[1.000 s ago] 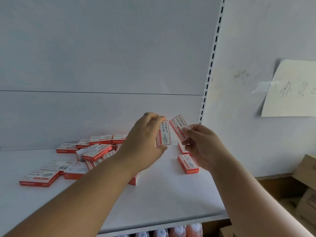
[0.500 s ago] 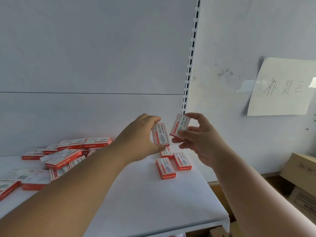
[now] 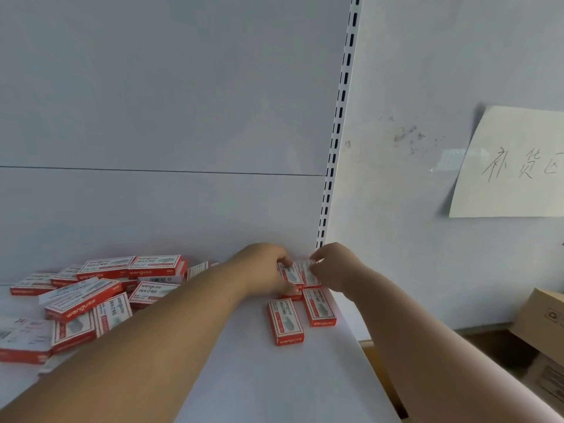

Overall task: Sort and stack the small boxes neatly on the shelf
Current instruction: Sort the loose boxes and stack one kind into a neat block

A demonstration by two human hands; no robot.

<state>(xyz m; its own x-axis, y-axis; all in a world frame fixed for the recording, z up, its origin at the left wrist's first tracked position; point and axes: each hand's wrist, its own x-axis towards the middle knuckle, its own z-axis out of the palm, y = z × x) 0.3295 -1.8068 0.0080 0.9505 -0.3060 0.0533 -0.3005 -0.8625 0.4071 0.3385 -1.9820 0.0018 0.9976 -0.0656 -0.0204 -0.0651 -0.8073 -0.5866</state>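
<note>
Both forearms enter from 6 o'clock and reach up to the back right corner of the shelf [image 3: 274, 386]. Nearest along the way: two red-and-white boxes lie flat side by side at about 5 o'clock of centre, front box [image 3: 285, 321] and right box [image 3: 319, 307], long sides almost touching, near the shelf's right edge. At 8 to 9 o'clock sits the loose pile [image 3: 91, 297], boxes tilted and overlapping, unsorted, well apart from the tidy pair.

Farther back, left hand [image 3: 264, 270] pinches a box, left box [image 3: 291, 274], fingers closed on it, set down at or just above the shelf behind the pair; contact is not clear. Right hand [image 3: 334, 268] pinches a second one, back box [image 3: 309, 274], just beside the first, fingers narrow on its upper end. Another red edge shows under the left hand, partly hidden.

Step in hand, as judged: placing two boxes as a second row behind the first pair, against the back panel [image 3: 158, 209] by the slotted upright [image 3: 334, 141]. Task is early; most stock is in the pile.

Next move likely needs squaring both boxes to the row in front, letting go, then reaching to 9 o'clock for more. Risk: nudging the front pair out of line.
</note>
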